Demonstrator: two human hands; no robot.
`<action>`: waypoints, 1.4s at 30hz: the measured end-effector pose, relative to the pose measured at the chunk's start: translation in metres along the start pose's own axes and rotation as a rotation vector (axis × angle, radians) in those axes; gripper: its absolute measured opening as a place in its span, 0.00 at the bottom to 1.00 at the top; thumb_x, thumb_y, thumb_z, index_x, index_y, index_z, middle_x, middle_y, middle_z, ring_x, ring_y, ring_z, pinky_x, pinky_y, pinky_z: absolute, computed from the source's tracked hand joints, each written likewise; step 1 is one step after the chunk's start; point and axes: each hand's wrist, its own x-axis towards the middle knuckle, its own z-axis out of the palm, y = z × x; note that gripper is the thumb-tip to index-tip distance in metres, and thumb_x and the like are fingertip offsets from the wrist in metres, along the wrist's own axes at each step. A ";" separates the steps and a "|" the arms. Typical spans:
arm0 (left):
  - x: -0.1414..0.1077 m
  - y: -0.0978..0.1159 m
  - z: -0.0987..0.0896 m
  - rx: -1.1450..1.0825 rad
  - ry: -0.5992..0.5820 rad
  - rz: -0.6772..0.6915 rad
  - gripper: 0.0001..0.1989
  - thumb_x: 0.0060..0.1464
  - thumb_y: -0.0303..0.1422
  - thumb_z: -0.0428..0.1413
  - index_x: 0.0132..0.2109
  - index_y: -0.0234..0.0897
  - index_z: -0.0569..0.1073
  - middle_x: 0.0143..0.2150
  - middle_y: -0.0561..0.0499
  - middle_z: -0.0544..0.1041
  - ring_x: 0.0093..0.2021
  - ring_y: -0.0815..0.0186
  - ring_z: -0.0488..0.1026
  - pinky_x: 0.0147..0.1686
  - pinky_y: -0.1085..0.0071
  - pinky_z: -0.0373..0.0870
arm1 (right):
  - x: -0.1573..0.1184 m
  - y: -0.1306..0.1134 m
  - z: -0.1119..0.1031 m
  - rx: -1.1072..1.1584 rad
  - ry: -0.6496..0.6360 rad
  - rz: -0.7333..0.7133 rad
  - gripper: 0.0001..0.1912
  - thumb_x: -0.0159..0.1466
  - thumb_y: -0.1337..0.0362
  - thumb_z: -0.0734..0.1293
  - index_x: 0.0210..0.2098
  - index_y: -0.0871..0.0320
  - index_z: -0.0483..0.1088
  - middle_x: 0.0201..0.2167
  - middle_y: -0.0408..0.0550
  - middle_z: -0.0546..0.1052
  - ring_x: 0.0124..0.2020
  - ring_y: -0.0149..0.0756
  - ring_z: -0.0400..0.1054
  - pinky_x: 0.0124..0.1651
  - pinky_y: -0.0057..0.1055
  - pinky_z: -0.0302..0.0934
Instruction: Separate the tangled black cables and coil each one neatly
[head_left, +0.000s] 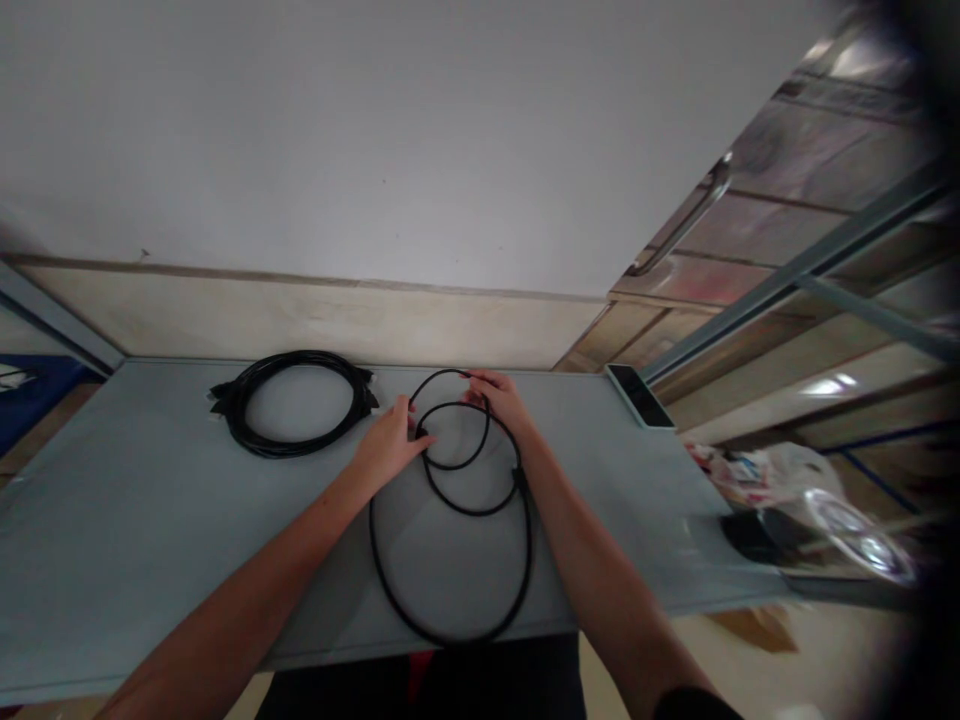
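A black cable (526,545) lies in loose loops on the grey table, its widest loop reaching the front edge near my body. My left hand (394,440) pinches the cable at the left side of the smaller loops, thumb and fingers closed round it. At the far side of those loops, my right hand (495,393) grips the same cable between its fingers. A dark connector or thicker piece (519,478) shows on the cable beside my right forearm. Left of my left hand rests a coiled bundle of black cables (244,400) with connector ends at both sides.
The grey table (150,540) stands against a white wall (337,150). A phone (641,398) lies near its back right corner. At the right edge are a dark, blurred object (761,535) and plastic bags (787,475). A metal frame (795,270) rises at the right.
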 end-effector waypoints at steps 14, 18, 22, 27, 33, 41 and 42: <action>0.012 -0.012 -0.024 0.162 0.098 0.111 0.06 0.60 0.35 0.52 0.37 0.37 0.69 0.35 0.46 0.75 0.37 0.61 0.74 0.39 0.66 0.68 | 0.004 -0.003 -0.016 -0.149 0.047 -0.133 0.15 0.55 0.56 0.70 0.37 0.59 0.77 0.20 0.40 0.68 0.21 0.27 0.59 0.25 0.27 0.51; 0.011 -0.011 -0.023 0.127 0.072 0.124 0.13 0.64 0.39 0.49 0.46 0.34 0.72 0.30 0.48 0.77 0.30 0.62 0.74 0.35 0.68 0.69 | -0.004 -0.006 -0.001 -0.289 -0.129 -0.093 0.17 0.58 0.56 0.69 0.41 0.60 0.78 0.18 0.38 0.64 0.20 0.26 0.54 0.25 0.27 0.48; 0.011 -0.012 -0.024 0.081 0.099 0.183 0.17 0.65 0.36 0.48 0.55 0.36 0.72 0.41 0.45 0.81 0.35 0.62 0.78 0.39 0.68 0.70 | -0.010 -0.010 0.013 -0.424 -0.258 -0.040 0.20 0.58 0.55 0.68 0.44 0.62 0.78 0.18 0.38 0.64 0.21 0.26 0.54 0.26 0.27 0.48; 0.015 -0.013 -0.039 0.071 0.179 0.140 0.15 0.64 0.35 0.49 0.49 0.37 0.78 0.42 0.47 0.82 0.34 0.63 0.78 0.37 0.70 0.70 | -0.007 -0.014 0.000 -0.318 -0.212 -0.021 0.19 0.56 0.55 0.71 0.41 0.61 0.78 0.19 0.39 0.64 0.21 0.25 0.53 0.24 0.26 0.47; 0.023 -0.022 -0.072 0.061 0.248 0.026 0.16 0.62 0.37 0.50 0.46 0.38 0.80 0.42 0.48 0.82 0.39 0.60 0.78 0.40 0.69 0.71 | -0.002 -0.019 -0.028 -0.196 -0.148 0.070 0.18 0.51 0.57 0.74 0.38 0.60 0.79 0.19 0.40 0.67 0.21 0.27 0.56 0.23 0.27 0.51; 0.030 -0.045 -0.093 0.002 0.318 -0.094 0.17 0.59 0.40 0.51 0.45 0.37 0.81 0.43 0.48 0.82 0.44 0.59 0.78 0.47 0.67 0.72 | 0.002 -0.018 -0.060 -0.137 0.036 -0.009 0.16 0.51 0.56 0.74 0.35 0.59 0.79 0.17 0.37 0.64 0.20 0.26 0.55 0.28 0.28 0.58; 0.030 -0.046 -0.092 0.001 0.312 -0.102 0.17 0.59 0.40 0.51 0.45 0.37 0.81 0.42 0.48 0.82 0.43 0.59 0.78 0.46 0.67 0.72 | 0.002 -0.018 -0.063 -0.133 0.065 -0.021 0.15 0.50 0.56 0.73 0.34 0.59 0.78 0.18 0.38 0.65 0.21 0.27 0.56 0.28 0.28 0.58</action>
